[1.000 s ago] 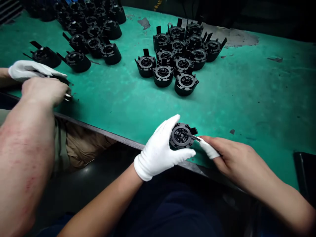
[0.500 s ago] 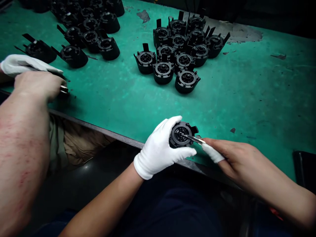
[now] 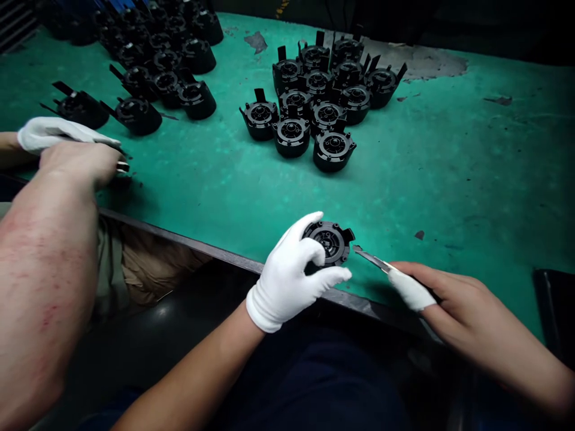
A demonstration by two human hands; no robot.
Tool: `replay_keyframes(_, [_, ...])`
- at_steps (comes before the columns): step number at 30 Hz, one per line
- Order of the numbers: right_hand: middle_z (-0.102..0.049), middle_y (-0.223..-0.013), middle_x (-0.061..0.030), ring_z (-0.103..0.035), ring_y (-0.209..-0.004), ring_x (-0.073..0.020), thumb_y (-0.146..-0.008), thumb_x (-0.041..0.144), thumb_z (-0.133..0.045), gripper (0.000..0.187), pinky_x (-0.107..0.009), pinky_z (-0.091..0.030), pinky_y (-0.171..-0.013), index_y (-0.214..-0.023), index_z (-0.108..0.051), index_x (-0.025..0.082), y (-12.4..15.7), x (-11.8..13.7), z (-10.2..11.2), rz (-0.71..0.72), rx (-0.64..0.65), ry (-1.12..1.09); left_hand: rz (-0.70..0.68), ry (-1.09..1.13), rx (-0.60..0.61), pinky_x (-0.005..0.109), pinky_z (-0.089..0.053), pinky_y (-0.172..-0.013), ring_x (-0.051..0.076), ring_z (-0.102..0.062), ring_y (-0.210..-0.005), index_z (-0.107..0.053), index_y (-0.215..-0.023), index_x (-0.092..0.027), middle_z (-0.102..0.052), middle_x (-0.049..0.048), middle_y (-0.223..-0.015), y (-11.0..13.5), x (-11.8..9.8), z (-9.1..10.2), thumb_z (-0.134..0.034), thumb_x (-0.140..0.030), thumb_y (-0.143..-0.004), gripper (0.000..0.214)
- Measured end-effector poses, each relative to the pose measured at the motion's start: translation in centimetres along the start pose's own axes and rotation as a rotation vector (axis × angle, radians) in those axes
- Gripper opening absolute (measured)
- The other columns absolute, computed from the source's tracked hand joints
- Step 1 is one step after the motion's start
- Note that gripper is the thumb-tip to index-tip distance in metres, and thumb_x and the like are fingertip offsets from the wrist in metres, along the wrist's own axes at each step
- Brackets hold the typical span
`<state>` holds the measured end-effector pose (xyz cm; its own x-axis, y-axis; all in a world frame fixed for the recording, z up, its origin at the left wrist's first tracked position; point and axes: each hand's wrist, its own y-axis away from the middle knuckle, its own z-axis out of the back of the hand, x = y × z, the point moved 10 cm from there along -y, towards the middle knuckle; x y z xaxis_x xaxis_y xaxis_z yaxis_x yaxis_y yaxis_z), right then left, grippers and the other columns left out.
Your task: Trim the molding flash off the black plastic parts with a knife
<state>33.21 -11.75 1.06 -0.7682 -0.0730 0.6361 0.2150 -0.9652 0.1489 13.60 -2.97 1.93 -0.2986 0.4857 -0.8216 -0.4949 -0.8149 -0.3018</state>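
My left hand point(image 3: 287, 269), in a white glove, holds a round black plastic housing point(image 3: 335, 242) near the table's front edge. Its index finger bends over the housing's ringed top face, and the thumb extends along the near side. The housing's lower body is mostly hidden. To the right, my right hand point(image 3: 431, 287), bare apart from a white cover on the thumb, grips a slim metal knife point(image 3: 372, 258). The knife's tip points left and stands just apart from the housing's right rim.
Several similar black housings point(image 3: 335, 146) stand grouped on the green table point(image 3: 215, 173), with another cluster point(image 3: 195, 99) at the back left. A co-worker's gloved hand point(image 3: 63, 133) and bare forearm point(image 3: 54, 251) reach in at left. A dark object point(image 3: 554, 305) lies at the right edge.
The knife has drawn back to the right, out of the housing's centre. My left index finger has curled onto the housing's top. The view has shifted slightly.
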Motion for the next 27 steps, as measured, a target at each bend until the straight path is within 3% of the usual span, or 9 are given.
replay_keyframes(2, [-0.066,-0.126,0.0089,-0.067,-0.103,-0.0171,-0.102,0.020,-0.039,0.044,-0.027,-0.054,-0.084,-0.139,-0.055,0.037,0.1,0.1,0.0,0.000,-0.036,-0.031,0.024,0.030,-0.036,0.045,-0.049,-0.112,0.032,-0.050,-0.142,-0.051,-0.080,-0.019,-0.057,0.0213,-0.143,0.1,0.2,0.2,-0.085,-0.039,-0.084,0.039])
replay_keyframes(4, [-0.065,-0.128,0.0072,-0.066,-0.106,-0.0179,-0.105,0.023,-0.041,0.039,-0.027,-0.053,-0.088,-0.139,-0.056,0.036,-0.3,0.5,-0.1,-0.001,-0.075,-0.072,0.018,0.041,-0.066,0.047,-0.048,-0.114,0.032,-0.052,-0.141,-0.056,-0.097,-0.018,-0.057,0.0199,-0.143,0.3,0.2,0.3,-0.086,-0.040,-0.082,0.040])
replay_keyframes(7, [-0.062,-0.135,0.0039,-0.061,-0.117,-0.0211,-0.113,0.031,-0.043,0.032,-0.029,-0.050,-0.098,-0.141,-0.057,0.034,-1.4,1.1,-0.5,-0.006,-0.102,-0.157,0.049,0.017,-0.072,0.050,-0.044,-0.119,0.032,-0.051,-0.142,-0.044,-0.145,-0.019,-0.052,0.0198,-0.151,0.5,0.5,0.1,-0.087,-0.050,-0.078,0.086])
replay_keyframes(9, [-0.060,-0.137,0.0026,-0.060,-0.121,-0.0234,-0.115,0.033,-0.044,0.031,-0.032,-0.051,-0.099,-0.143,-0.057,0.034,-2.1,1.5,-0.7,0.006,-0.099,-0.190,0.111,-0.008,-0.039,0.051,-0.042,-0.121,0.033,-0.051,-0.142,-0.030,-0.157,-0.019,-0.050,0.0194,-0.153,0.5,1.1,-0.2,-0.087,-0.052,-0.078,0.102])
replay_keyframes(14, [-0.063,-0.133,0.0030,-0.062,-0.118,-0.0267,-0.114,0.032,-0.046,0.028,-0.033,-0.057,-0.089,-0.137,-0.062,0.036,-2.6,1.1,0.7,0.034,-0.141,-0.141,0.102,-0.037,0.157,0.047,-0.042,-0.123,0.030,-0.050,-0.144,-0.037,-0.156,-0.019,-0.048,0.0122,-0.157,-0.8,1.4,0.3,-0.075,-0.026,-0.081,0.084])
replay_keyframes(18, [-0.066,-0.128,0.0051,-0.067,-0.109,-0.0251,-0.112,0.029,-0.043,0.031,-0.034,-0.058,-0.088,-0.135,-0.062,0.037,-2.7,1.5,1.5,0.102,-0.124,-0.031,0.063,0.005,0.270,0.042,-0.041,-0.125,0.025,-0.050,-0.144,-0.048,-0.152,-0.025,-0.050,0.0038,-0.156,-1.6,1.8,1.9,-0.064,-0.022,-0.091,0.063])
replay_keyframes(21, [-0.068,-0.125,0.0047,-0.070,-0.101,-0.0240,-0.110,0.025,-0.040,0.034,-0.033,-0.059,-0.085,-0.137,-0.059,0.033,-3.5,2.5,0.8,0.183,-0.045,0.053,0.096,0.062,0.177,0.045,-0.041,-0.125,0.027,-0.048,-0.145,-0.049,-0.150,-0.025,-0.051,0.0057,-0.156,-1.3,2.0,2.8,-0.069,-0.035,-0.096,0.059])
replay_keyframes(25, [-0.066,-0.130,0.0020,-0.070,-0.103,-0.0273,-0.109,0.027,-0.041,0.036,-0.036,-0.060,-0.078,-0.142,-0.055,0.029,-5.3,3.9,0.3,0.296,0.019,0.194,0.103,0.034,-0.054,0.052,-0.037,-0.126,0.036,-0.042,-0.148,-0.037,-0.156,-0.020,-0.041,0.0160,-0.161,-0.2,1.4,2.0,-0.089,-0.063,-0.069,0.110])
replay_keyframes(27, [-0.066,-0.130,0.0012,-0.070,-0.100,-0.0280,-0.106,0.025,-0.041,0.040,-0.036,-0.060,-0.072,-0.143,-0.055,0.029,-6.2,4.4,0.2,0.331,0.052,0.271,0.107,-0.014,-0.112,0.053,-0.039,-0.124,0.037,-0.044,-0.147,-0.035,-0.157,-0.019,-0.042,0.0179,-0.160,0.2,1.3,1.0,-0.089,-0.065,-0.068,0.114])
